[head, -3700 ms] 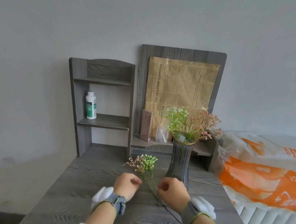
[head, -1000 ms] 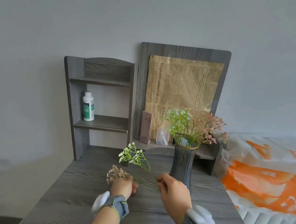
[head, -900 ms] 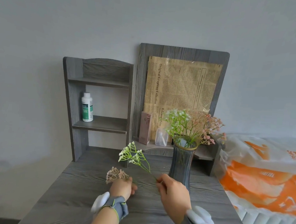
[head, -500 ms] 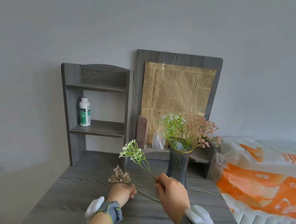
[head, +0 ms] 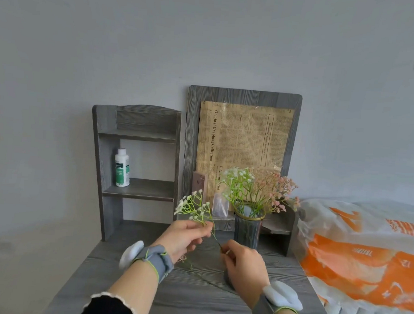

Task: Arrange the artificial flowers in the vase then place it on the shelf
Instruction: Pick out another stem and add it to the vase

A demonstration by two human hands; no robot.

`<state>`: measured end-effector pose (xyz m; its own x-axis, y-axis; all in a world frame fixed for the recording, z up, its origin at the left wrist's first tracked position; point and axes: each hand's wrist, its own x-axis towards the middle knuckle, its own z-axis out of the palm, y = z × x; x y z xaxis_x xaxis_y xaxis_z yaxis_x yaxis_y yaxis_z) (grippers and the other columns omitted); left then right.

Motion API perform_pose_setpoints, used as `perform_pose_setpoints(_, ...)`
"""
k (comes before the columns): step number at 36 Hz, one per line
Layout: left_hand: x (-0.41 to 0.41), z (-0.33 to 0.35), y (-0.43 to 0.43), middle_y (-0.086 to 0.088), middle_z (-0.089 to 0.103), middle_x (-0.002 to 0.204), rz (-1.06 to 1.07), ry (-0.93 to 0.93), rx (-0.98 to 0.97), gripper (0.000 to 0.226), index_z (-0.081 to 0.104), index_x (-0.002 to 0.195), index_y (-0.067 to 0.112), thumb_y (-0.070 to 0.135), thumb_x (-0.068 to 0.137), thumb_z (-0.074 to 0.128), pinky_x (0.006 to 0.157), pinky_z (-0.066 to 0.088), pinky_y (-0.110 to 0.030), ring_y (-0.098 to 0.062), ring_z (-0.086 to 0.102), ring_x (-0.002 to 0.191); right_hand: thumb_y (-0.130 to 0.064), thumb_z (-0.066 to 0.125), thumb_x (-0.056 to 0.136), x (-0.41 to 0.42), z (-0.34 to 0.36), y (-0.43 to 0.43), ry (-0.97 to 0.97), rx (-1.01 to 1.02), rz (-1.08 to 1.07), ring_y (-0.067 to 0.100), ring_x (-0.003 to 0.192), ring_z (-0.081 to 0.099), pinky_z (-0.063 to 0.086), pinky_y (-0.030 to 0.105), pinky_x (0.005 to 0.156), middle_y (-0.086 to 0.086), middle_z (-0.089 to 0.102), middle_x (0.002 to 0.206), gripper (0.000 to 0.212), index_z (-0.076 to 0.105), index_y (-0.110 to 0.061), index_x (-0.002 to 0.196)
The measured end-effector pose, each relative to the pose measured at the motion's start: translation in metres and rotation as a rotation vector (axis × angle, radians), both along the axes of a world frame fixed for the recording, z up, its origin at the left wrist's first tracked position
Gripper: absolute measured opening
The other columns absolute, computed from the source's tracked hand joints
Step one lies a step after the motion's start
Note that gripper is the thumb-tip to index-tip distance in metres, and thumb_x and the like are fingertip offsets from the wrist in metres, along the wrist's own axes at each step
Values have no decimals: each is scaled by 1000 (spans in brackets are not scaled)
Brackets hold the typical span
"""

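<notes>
The table (head: 191, 303) is a flat grey board with printed wood grain. The shelf (head: 137, 188), of the same board, stands at its far edge. The vase (head: 246, 233), dark, ribbed and gold-rimmed, stands upright on the table near the shelf, right of centre, holding wiry green-white and pink flowers (head: 255, 187). The sprig (head: 193, 208), a thin green stem with small white buds, is above the table, left of the vase. Its long axis slants from near right up to far left, buds uppermost. The left hand (head: 183, 238) pinches the stem below the buds. The right hand (head: 242, 264) pinches its lower end.
</notes>
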<state>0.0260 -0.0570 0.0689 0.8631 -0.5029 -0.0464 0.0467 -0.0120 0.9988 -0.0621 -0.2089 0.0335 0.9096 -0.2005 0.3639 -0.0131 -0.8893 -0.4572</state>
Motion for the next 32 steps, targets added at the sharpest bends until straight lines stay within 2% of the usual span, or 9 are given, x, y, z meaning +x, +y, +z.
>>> perform_pose_setpoints(6, -1, 1, -3, 4, 64, 68, 115, -49, 9, 25, 69, 78, 7, 31, 77, 76, 47, 40, -16, -4, 51, 55, -28, 53, 92, -3, 6, 0, -15, -18, 14, 23, 92, 63, 49, 31, 77, 0, 71, 96, 15, 63, -23, 102)
perform_pose_setpoints(11, -1, 4, -5, 4, 65, 64, 153, -100, 14, 18, 68, 72, 11, 26, 82, 72, 50, 46, -16, -2, 55, 52, -32, 55, 91, -6, 6, 1, -14, -18, 22, 21, 94, 63, 51, 32, 81, -2, 72, 98, 18, 64, -23, 104)
perform_pose_setpoints(15, 0, 7, -5, 2, 64, 65, 181, -118, 2, 17, 70, 78, 8, 23, 84, 69, 52, 49, -15, -5, 55, 55, -43, 62, 85, -7, 6, 3, -4, 32, 15, 13, 86, 64, 52, 28, 77, -7, 71, 89, 19, 64, -27, 96)
perform_pose_setpoints(18, -1, 10, -5, -3, 60, 68, 150, -78, -37, 11, 68, 84, 6, 16, 87, 67, 54, 53, -18, -10, 56, 59, -44, 65, 83, -8, 5, 2, -2, 65, 11, 11, 80, 64, 51, 26, 74, -9, 69, 82, 20, 66, -25, 91)
perform_pose_setpoints(22, -7, 13, -5, -8, 65, 74, 73, -42, -115, 4, 67, 85, 1, 5, 85, 67, 60, 57, -21, -13, 64, 62, -38, 63, 85, -7, 5, 0, -4, 41, 3, 17, 84, 64, 50, 28, 76, -5, 71, 84, 16, 67, -23, 89)
perform_pose_setpoints(28, -15, 22, -6, -8, 69, 75, 8, -148, -87, 8, 72, 84, 3, -3, 78, 71, 64, 56, -18, -12, 64, 66, -36, 66, 84, -8, 7, -2, -16, 64, 3, 16, 82, 63, 50, 28, 76, -7, 67, 78, 16, 69, -20, 86)
perform_pose_setpoints(32, -24, 38, -10, -10, 66, 75, -2, -212, -83, 16, 69, 95, -7, -3, 80, 70, 64, 56, -19, -13, 62, 65, -44, 67, 82, -13, 13, -1, -60, 114, 18, 16, 77, 62, 48, 28, 72, -5, 67, 74, 26, 68, -18, 82)
